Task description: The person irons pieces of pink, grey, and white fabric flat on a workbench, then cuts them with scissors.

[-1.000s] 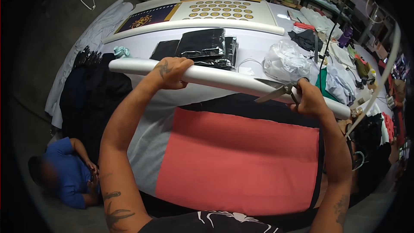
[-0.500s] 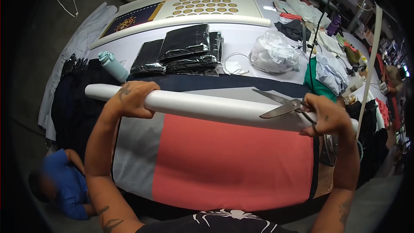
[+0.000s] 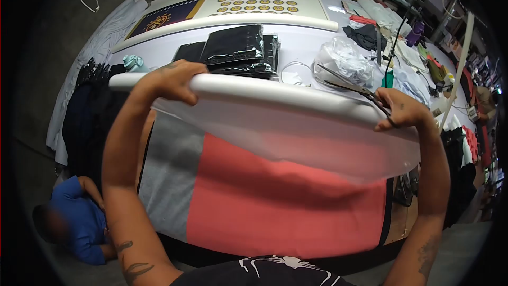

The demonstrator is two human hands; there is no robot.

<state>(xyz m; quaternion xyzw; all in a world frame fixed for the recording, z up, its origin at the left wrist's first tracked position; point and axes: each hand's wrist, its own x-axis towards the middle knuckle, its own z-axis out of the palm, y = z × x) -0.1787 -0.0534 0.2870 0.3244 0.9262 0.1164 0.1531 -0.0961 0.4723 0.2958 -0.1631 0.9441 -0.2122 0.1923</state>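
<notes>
A long white roll (image 3: 275,89) is held up across the view, with a thin translucent sheet (image 3: 296,137) hanging from it. Near its left end, my left hand (image 3: 177,82) is wrapped round the roll. Toward the right end, my right hand (image 3: 399,108) grips the scissors (image 3: 365,91), whose blades point left, and rests against the roll. Below the sheet, red fabric (image 3: 286,206) lies flat beside grey fabric (image 3: 169,175).
Black plastic-wrapped packages (image 3: 233,47) lie behind the roll, near a clear plastic bag (image 3: 344,61) and a light-blue bottle (image 3: 135,63). A person in blue (image 3: 79,217) is at lower left. Printed sheets (image 3: 254,2) lie farther back.
Both hands have lifted the roll upward and away. The translucent sheet now hangs below it over the fabric. The scissors have moved up with my right hand.
</notes>
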